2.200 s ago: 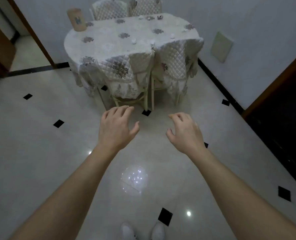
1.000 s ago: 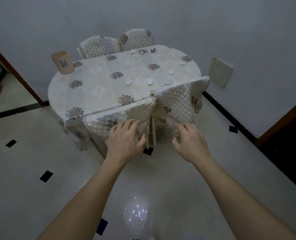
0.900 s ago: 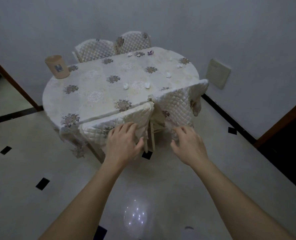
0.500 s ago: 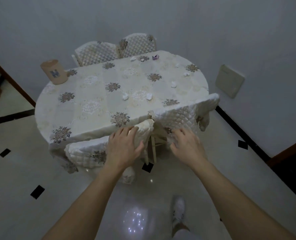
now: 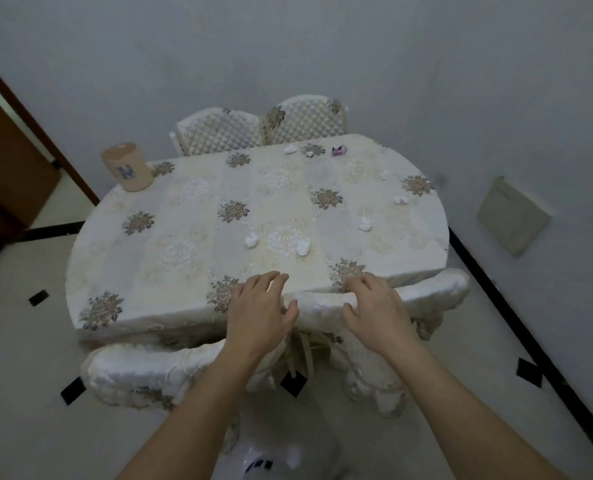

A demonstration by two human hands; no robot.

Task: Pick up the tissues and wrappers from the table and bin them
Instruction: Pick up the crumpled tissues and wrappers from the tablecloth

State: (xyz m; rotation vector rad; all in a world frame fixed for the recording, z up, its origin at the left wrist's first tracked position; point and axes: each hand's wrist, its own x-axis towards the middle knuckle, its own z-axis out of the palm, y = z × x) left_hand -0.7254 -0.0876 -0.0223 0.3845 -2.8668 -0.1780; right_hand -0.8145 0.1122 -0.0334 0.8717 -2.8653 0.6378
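Tissues (image 5: 303,246) are lying scattered over the table (image 5: 132,329) as small crumpled white wads. Two are sitting near the middle, side by side w/ a gap between. A third wad (image 5: 365,223) is lying further right, and two more (image 5: 401,199) are sitting toward the right edge, apart from each other. Another pair (image 5: 290,148) is lying at the far edge. Purple wrapper (image 5: 338,150) is lying at the far edge too, just right of that pair.

Left hand (image 5: 258,313) is hovering over the near table edge, palm down, fingers loosely spread & slightly bent, gripping nothing. Right hand (image 5: 374,313) is hovering beside it in the same pose, also holding nothing, over the top of a near chair (image 5: 437,289) that is tucked against the table. Can't tell whether the fingertips are touching anything. Both hands are sitting well short of the nearest wads.

Tan cylinder (image 5: 127,167) is standing upright at the far-left corner of the table, well apart from all the wads. Floral cream cloth (image 5: 184,220) is covering the tabletop & draping over the edge. Two quilted chairs (image 5: 219,133) are standing at the far side, and a second near chair (image 5: 139,372) is standing front-left. Pale panel (image 5: 511,216) is sitting on the wall at right.
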